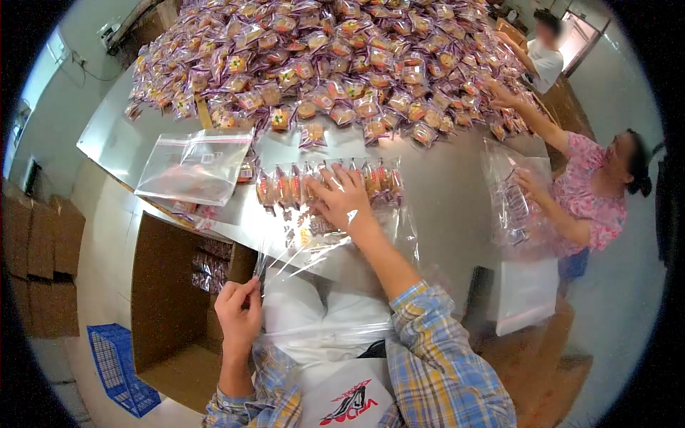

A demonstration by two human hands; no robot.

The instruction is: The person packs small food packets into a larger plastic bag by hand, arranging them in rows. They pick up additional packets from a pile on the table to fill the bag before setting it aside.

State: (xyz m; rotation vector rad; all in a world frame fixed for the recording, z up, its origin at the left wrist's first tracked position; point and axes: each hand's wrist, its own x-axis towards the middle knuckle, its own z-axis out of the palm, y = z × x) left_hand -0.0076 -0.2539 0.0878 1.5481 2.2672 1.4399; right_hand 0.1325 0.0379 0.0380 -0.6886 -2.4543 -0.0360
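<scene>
Head view: right hand [342,203] presses packet row [328,182] near table edge [235,232].

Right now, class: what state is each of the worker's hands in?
Left hand: closed, pinching the edge of the clear plastic bag.
Right hand: open, fingers spread on the row of wrapped snacks.

No legible text; red logo on white shirt [349,403] unreadable.
</scene>
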